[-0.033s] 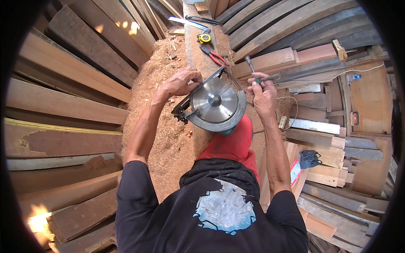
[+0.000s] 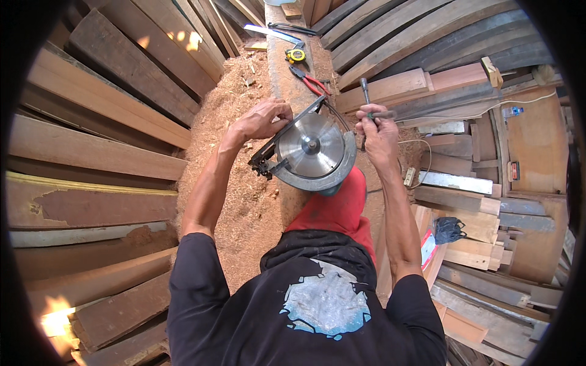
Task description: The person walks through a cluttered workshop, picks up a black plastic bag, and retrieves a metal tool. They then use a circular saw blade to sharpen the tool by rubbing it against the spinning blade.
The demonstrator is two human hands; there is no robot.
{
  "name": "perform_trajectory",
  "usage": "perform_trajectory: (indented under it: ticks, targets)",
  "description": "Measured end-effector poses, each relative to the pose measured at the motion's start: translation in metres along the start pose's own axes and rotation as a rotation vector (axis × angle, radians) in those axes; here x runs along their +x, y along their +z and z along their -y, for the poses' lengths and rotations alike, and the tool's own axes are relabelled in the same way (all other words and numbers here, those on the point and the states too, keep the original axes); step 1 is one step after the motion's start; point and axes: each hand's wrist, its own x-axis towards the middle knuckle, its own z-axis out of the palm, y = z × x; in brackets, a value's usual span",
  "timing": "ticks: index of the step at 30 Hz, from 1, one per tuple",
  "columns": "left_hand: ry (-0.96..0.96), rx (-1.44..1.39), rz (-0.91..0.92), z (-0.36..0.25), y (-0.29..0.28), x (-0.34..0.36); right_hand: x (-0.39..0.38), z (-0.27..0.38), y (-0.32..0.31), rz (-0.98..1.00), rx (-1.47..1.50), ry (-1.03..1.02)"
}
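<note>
A circular saw rests blade-side up by my red-clad knee, its round steel blade exposed and its black base plate slanting along the left. My left hand is closed at that plate's upper edge, with the fingertips partly hidden. To the right of the saw, my right hand grips what looks like a socket wrench with a cross handle. The wrench's shaft points away from me, apart from the blade.
Beyond the saw, red-handled pliers, a yellow tape measure and a try square lie on a wooden plank. Sawdust covers the floor. Stacked boards line both sides. A pale cable runs at the right.
My right hand has turned the wrench slightly, so its shaft points more directly away from me. My left hand and the saw have stayed put.
</note>
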Motion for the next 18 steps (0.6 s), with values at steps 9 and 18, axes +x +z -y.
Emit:
perform_trajectory:
  ticks: [9,18]
  targets:
    - [-0.037,-0.064,0.02,0.0,0.001,0.001,0.019,-0.013,0.012,0.149,-0.678,-0.23]
    - [0.097,-0.155,-0.123,0.005,0.009,0.0,0.012,-0.053,0.0,0.134,-0.492,0.013]
